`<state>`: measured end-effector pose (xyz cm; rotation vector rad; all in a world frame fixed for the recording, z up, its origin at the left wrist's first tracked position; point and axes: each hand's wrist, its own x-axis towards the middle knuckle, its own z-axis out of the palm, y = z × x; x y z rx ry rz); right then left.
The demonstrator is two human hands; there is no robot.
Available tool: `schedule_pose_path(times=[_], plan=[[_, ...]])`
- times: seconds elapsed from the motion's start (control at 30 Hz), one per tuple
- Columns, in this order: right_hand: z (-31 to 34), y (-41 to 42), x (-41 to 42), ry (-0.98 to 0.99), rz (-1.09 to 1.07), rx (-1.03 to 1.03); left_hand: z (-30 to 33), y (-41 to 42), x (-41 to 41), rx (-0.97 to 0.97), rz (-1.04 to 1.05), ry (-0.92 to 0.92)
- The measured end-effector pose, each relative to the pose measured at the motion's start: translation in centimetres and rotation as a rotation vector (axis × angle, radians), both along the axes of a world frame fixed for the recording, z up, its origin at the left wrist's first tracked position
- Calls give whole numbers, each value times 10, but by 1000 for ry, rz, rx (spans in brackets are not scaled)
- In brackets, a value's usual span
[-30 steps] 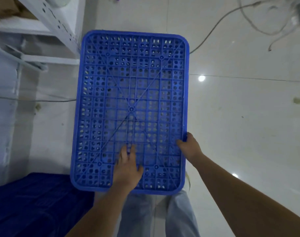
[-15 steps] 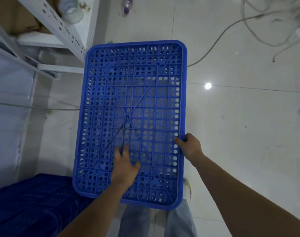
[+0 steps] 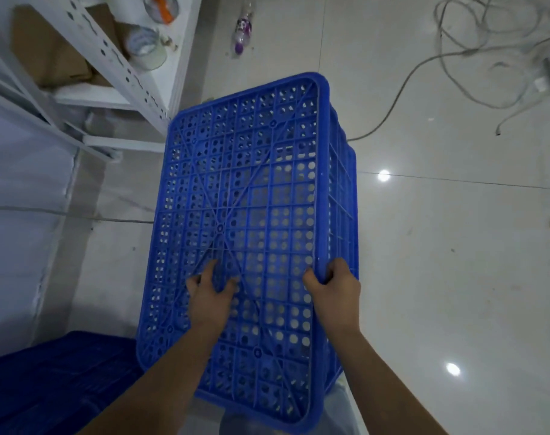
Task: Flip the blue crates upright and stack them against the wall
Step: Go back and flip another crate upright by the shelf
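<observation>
Right hand: the right hand (image 3: 335, 291) is closed around the blue crate (image 3: 251, 196) at its right-hand bottom edge, thumb on the perforated base, fingers curled over onto the side wall.
Left hand: the left hand (image 3: 211, 293) lies on the upturned base with fingers bent and tips hooked into the holes; it is not closed around any edge.
Crate position: bottom-up and tilted, its right side wall showing; it runs from the hands out toward 12 o'clock.
Crate relative to hands: both hands sit on its near third, the left at 9 o'clock of the right.
Second crate: another dark blue crate (image 3: 48, 384) lies at 8 o'clock.
Shelf: a white metal shelf (image 3: 117, 61) stands at 11 o'clock.
Floor: glossy tiled floor (image 3: 440, 246), cables (image 3: 402, 89) at 1 o'clock.
</observation>
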<state>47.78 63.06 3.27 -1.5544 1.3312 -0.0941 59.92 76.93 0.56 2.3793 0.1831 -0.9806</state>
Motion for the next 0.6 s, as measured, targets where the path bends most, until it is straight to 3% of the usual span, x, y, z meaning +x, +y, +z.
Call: schedule_pose_path(times=[0.23, 0.6], plan=[[41, -23, 21, -40, 6, -173, 26, -15, 8, 37, -32, -45], [97, -59, -9, 39, 112, -377, 47, -56, -41, -144, -14, 159]])
